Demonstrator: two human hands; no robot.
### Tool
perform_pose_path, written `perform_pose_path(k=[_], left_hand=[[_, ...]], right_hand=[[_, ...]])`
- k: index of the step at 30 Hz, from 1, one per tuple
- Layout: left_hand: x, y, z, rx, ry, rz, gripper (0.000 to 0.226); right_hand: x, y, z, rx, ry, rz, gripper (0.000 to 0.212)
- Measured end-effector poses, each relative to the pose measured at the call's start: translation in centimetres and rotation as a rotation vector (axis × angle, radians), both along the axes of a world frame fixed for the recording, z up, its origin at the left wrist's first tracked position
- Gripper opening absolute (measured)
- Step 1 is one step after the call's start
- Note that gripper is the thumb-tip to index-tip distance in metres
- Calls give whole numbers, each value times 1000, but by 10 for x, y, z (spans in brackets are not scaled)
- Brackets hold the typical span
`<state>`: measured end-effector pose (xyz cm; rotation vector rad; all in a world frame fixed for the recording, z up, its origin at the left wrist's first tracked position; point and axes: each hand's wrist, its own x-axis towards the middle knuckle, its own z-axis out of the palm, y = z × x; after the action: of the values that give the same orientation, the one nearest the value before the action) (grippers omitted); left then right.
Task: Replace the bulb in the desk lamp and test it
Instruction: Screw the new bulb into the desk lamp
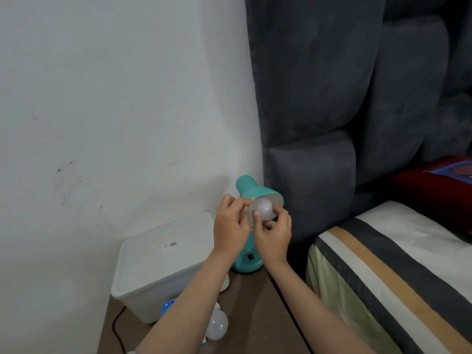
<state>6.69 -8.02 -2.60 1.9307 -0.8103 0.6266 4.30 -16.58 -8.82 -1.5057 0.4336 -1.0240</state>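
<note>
**A:** Bulb (263, 210) first: from the head camera, you have it sitting in the mouth of the teal lamp shade (258, 191), which is tilted toward you. Your right hand (272, 237) has its fingertips closed around the globe from below and the side. Your left hand (231, 223) pinches the rim of the shade at its left edge, steadying it.

**B:** So how far along am I?

**A:** Mid-swap, I'd judge. Whether you're threading this bulb in or out can't be told from one look. A second bulb (216, 327) lies on the wooden table (255, 302) near your left forearm, so one of the two is the spare. The lamp is unlit, and the dark switch (250, 257) on the lamp base (246, 261) is untouched by either hand, so testing is left to do.

**B:** And room to work?

**A:** Tight. The shade sits just beside the grey padded headboard (319, 98) on your right, with the wall behind. The white lidded bin (163, 261) stands close on the left of the base. The table's right edge runs beside the striped bed (396, 277), and the loose bulb could roll. Your clearest room is toward yourself, above the table.
</note>
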Motion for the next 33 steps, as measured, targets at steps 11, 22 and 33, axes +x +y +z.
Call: perform_pose_path(k=[11,22,33], left_hand=[[-1,0,1,3,0,-1,21],[-2,0,1,3,1,0,20],[-2,1,1,-5,-2,-4,19]], right_hand=[[0,-1,-3,-72,5,6,52],[-1,-7,1,47,28,14,47],[-2,-9,0,-23,18,11,47]])
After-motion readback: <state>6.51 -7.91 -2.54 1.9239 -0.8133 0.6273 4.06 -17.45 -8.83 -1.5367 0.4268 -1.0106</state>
